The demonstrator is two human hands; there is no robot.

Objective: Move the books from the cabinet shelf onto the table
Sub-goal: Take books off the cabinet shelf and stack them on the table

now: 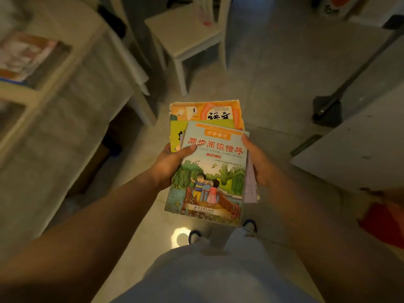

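I hold a stack of thin children's books (209, 169) in front of me, above the floor. The top book has a pale blue cover with red Chinese characters and a picture of two children on a bridge. An orange book (207, 112) and a green one stick out beneath it at the far end. My left hand (172, 165) grips the stack's left edge with the thumb on the top cover. My right hand (258, 162) grips the right edge, thumb on the cover. The table (72, 68) with a pale cloth stands at the left.
A colourful book or magazine (24, 57) lies on the table at the far left. A white chair (188, 33) stands ahead. A white cabinet (354, 147) is at the right, with a dark-based pole (328, 110) leaning near it. Tiled floor lies between.
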